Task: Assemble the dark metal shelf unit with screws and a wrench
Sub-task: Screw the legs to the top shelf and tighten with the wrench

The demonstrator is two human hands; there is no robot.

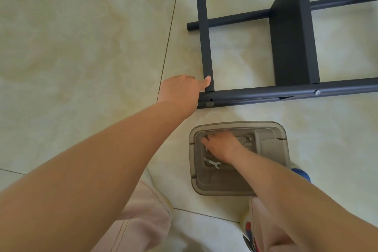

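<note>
From my remote station: the dark metal shelf unit [292, 43] lies on its side on the tiled floor [81, 47], filling the frame from twelve to three o'clock. My left hand [182, 88] steadies it at the near corner, fingers curled at the end of the lower tube and the thumb pressed against the short crossbar [205, 41]. An empty screw hole [211, 100] shows in the tube just beside that hand; a fitted screw [317, 92] sits farther along toward three o'clock. At five o'clock, my right hand [223, 145] reaches into the translucent plastic bin [239, 157], fingers bent over small hardware; whether that grip has closed on a screw I cannot tell. The wrench [212, 163] lies in the bin just beside the wrist. My judgement: take one screw, keep the left hand bracing the joint so the holes stay aligned, start the thread by fingers, then finish with the wrench.
</note>
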